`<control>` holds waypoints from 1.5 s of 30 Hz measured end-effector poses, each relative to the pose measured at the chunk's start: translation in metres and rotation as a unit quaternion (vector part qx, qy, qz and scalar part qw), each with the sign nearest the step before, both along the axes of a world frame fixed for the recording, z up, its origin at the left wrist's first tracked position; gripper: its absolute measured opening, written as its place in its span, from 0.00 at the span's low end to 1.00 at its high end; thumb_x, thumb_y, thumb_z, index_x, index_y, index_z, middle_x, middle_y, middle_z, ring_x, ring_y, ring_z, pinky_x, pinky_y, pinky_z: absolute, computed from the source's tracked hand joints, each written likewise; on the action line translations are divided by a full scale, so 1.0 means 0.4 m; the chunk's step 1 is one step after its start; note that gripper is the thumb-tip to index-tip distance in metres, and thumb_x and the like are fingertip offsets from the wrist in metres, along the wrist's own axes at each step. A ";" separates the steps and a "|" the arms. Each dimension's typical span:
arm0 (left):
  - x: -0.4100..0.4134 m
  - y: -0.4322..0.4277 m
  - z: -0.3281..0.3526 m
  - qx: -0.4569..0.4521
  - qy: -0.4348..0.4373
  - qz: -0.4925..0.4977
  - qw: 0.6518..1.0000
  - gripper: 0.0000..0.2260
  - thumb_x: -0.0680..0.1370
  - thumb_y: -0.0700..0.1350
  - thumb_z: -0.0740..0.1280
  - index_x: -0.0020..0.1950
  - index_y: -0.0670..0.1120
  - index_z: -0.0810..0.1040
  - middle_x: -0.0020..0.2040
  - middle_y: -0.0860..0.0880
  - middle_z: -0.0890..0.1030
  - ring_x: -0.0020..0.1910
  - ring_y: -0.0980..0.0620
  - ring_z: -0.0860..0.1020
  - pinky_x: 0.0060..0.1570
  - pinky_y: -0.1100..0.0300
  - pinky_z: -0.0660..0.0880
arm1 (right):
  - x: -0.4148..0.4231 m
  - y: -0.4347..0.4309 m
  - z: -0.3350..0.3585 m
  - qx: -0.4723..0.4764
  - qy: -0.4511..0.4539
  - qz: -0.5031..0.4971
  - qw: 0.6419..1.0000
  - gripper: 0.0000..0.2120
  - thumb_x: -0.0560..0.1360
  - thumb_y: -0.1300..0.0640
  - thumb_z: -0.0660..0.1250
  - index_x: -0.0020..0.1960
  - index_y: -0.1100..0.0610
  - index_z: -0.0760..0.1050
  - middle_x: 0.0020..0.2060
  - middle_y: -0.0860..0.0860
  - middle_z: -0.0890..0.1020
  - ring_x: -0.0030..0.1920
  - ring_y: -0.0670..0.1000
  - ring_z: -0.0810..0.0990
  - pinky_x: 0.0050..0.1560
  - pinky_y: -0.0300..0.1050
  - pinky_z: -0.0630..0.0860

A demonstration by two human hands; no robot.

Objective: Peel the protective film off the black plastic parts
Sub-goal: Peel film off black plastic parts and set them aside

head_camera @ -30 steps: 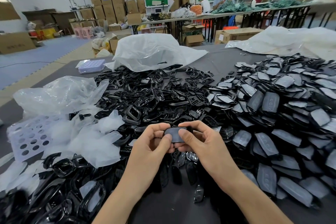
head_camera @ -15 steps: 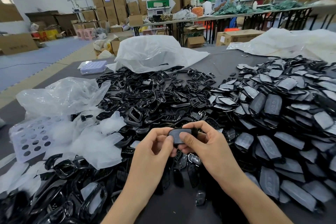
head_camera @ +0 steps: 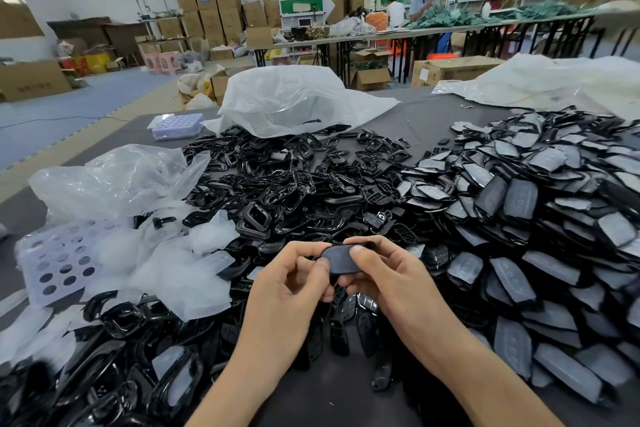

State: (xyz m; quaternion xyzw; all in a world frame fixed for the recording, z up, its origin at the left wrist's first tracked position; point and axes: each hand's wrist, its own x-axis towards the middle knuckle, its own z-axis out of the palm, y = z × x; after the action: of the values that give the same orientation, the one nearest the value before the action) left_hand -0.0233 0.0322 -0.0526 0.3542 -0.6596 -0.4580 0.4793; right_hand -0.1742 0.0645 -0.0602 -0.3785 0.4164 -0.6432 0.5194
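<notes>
Holding a small black plastic part (head_camera: 338, 259) between them, both hands hover over the near middle of the dark grey table (head_camera: 433, 118). The left hand (head_camera: 284, 284) pinches the part's left end between thumb and curled forefinger. The right hand (head_camera: 394, 282) grips the right end, with the thumb pressed on the part's matt grey face and the fingers curled behind it. Whether any film edge is lifted cannot be told.

To the right, a broad heap of film-covered parts (head_camera: 519, 218) runs from near to far, their faces dull grey. A heap of glossy black frames (head_camera: 277, 184) fills the centre, just beyond the hands. Left of the hands lie loose pieces of cloudy film (head_camera: 180, 274), partly covering a pale perforated tray (head_camera: 59, 263). A crumpled clear bag (head_camera: 114, 180) sits behind them. Farther off, a large white bag (head_camera: 294, 100) rests on the table, with a second perforated tray (head_camera: 176, 123) to its left.
</notes>
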 end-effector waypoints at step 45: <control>-0.008 0.044 -0.030 -0.194 -0.143 0.009 0.970 0.15 0.82 0.45 0.61 0.61 0.65 0.75 0.38 0.57 0.77 0.30 0.58 0.73 0.30 0.69 0.66 | -0.033 0.003 0.020 0.020 -0.025 -0.065 0.997 0.14 0.76 0.65 0.69 0.35 0.54 0.71 0.35 0.55 0.81 0.34 0.52 0.83 0.34 0.40 0.78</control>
State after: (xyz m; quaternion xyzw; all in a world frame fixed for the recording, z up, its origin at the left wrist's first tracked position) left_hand -0.0265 0.0498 -0.0648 0.3224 -0.7945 -0.2617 0.4432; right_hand -0.1874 0.0657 -0.0523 -0.3239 0.4393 -0.6766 0.4943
